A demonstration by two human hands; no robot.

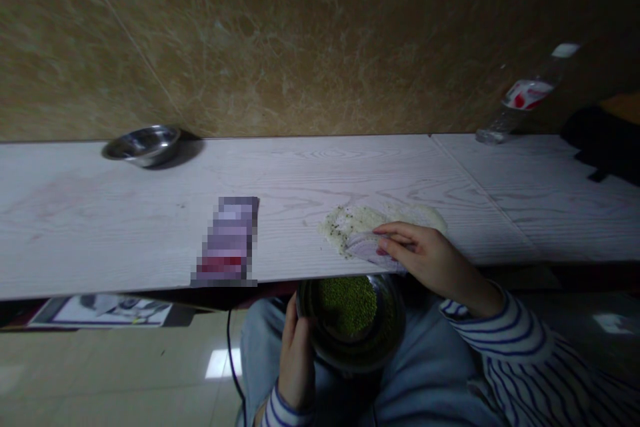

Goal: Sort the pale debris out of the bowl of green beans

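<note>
My left hand (299,347) grips the left rim of a steel bowl (395,340) resting on my lap under the table edge. Small green beans (347,303), which look like mung beans, cover the bottom of the bowl. Over the table's front edge, my right hand (417,250) has its thumb and fingers drawn together. Anything between those fingertips is too small to make out. White grains (367,219) like rice lie spread beside them, with dark specks mostly on the left. Below the fingertips is a pale purplish patch (367,248); I cannot tell whether it is tabletop or a thin sheet.
A shallow steel bowl (145,147) stands at the back left of the white table (285,167). Left of the grains lies a pixelated flat object (227,240). A clear bottle (525,93) and a dark item (605,133) are at the right. A cable (231,353) hangs below.
</note>
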